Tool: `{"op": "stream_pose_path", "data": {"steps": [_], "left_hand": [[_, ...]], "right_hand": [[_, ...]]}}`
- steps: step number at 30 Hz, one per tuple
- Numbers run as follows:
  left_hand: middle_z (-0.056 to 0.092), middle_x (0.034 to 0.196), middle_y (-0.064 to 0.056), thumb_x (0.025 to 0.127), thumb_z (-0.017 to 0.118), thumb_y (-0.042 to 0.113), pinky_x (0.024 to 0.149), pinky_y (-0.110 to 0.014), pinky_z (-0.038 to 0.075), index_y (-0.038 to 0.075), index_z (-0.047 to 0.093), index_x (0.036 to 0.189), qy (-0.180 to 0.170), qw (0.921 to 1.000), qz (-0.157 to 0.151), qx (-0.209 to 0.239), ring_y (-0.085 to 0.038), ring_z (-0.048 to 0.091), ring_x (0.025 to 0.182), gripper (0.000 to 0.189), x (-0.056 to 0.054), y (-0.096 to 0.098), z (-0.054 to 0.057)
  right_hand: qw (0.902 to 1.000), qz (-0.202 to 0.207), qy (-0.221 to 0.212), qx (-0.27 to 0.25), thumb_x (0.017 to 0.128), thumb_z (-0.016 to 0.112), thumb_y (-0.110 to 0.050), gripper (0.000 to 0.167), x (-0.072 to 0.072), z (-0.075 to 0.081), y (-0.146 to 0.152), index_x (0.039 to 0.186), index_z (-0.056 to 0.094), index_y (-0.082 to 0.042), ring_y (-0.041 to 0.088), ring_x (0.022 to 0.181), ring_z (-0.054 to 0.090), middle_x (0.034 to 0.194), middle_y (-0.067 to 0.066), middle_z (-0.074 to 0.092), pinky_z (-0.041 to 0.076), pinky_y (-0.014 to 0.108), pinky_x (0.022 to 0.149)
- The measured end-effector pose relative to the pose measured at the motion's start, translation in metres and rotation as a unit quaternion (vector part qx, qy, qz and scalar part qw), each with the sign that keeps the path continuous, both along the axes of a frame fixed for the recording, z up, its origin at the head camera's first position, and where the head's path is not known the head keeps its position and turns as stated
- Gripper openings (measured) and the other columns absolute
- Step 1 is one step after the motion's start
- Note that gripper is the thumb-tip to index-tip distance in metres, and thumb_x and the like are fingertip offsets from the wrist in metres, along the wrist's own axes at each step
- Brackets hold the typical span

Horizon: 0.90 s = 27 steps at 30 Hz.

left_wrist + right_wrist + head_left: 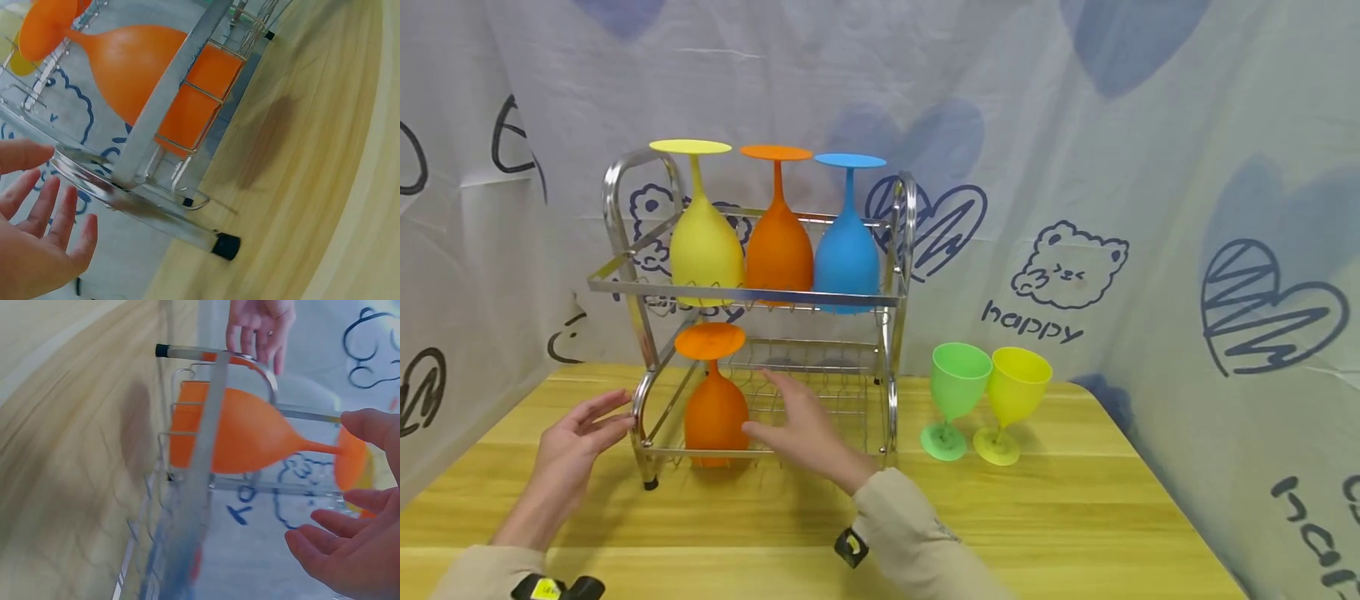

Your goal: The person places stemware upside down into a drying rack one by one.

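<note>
Currently, lower orange glass (716, 417) upside down in rack (752, 294), left of frame centre. Right hand (805, 429) just beside it, grip released, fingers extended. Left hand (577, 440), lower left, likewise loose, fingertips by rack's side. Green glass (959, 379) upright on table (1075, 517), right of centre.

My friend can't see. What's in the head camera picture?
A left hand and right hand flank an upside-down orange goblet in a metal rack. Above, also inverted, are a yellow goblet, second orange goblet and blue goblet; right of the rack, a green goblet and another yellow goblet stand upright.
</note>
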<state>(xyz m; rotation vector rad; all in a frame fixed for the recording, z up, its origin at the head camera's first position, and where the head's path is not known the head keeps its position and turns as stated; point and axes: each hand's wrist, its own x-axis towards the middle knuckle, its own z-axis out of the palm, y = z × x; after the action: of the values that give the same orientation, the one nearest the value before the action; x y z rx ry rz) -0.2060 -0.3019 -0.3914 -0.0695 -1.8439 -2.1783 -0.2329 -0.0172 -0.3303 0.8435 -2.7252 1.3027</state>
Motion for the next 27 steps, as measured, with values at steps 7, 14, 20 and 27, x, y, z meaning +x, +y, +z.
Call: {"op": "stream_pose_path", "data": {"steps": [7, 14, 20, 27], "left_hand": [[0.065, 0.104, 0.022, 0.091, 0.066, 0.003, 0.076, -0.005, 0.046, 0.029, 0.066, 0.111, 0.011, 0.9994, 0.013, -0.031, 0.007, 0.060, 0.092, 0.032, 0.013, -0.001, 0.014], [0.057, 0.105, 0.031, 0.096, 0.063, 0.020, 0.076, -0.004, 0.039, 0.023, 0.057, 0.134, -0.017, 0.9773, 0.060, -0.203, 0.012, 0.050, 0.100, 0.039, 0.025, 0.011, 0.027], [0.050, 0.114, 0.027, 0.097, 0.061, 0.017, 0.076, -0.006, 0.044, 0.016, 0.052, 0.140, 0.027, 0.9601, 0.064, -0.271, 0.012, 0.052, 0.097, 0.045, 0.035, 0.025, 0.038], [0.047, 0.122, 0.023, 0.095, 0.062, 0.012, 0.077, -0.007, 0.047, 0.016, 0.049, 0.142, 0.072, 0.9519, 0.067, -0.290, 0.011, 0.052, 0.099, 0.049, 0.044, 0.042, 0.052]], "right_hand": [[0.9958, 0.020, 0.088, -0.012, 0.090, 0.070, -0.019, 0.055, 0.018, 0.013, 0.050, 0.139, 0.049, -0.006, 0.026, 0.129, 0.045, 0.140, 0.010, 0.050, 0.039, 0.042, 0.106], [0.9836, -0.021, 0.171, -0.053, 0.087, 0.071, -0.009, 0.044, 0.021, 0.011, 0.103, 0.127, 0.057, 0.001, 0.032, 0.120, 0.053, 0.128, 0.017, 0.058, 0.045, 0.047, 0.099], [0.9592, -0.091, 0.259, -0.069, 0.078, 0.076, 0.002, 0.043, 0.014, -0.003, 0.160, 0.118, 0.061, 0.004, 0.036, 0.107, 0.060, 0.118, 0.018, 0.063, 0.053, 0.048, 0.088], [0.9280, -0.191, 0.312, -0.070, 0.077, 0.077, 0.005, 0.053, -0.001, -0.005, 0.221, 0.126, 0.056, 0.009, 0.039, 0.114, 0.055, 0.127, 0.025, 0.057, 0.050, 0.047, 0.089]]}}
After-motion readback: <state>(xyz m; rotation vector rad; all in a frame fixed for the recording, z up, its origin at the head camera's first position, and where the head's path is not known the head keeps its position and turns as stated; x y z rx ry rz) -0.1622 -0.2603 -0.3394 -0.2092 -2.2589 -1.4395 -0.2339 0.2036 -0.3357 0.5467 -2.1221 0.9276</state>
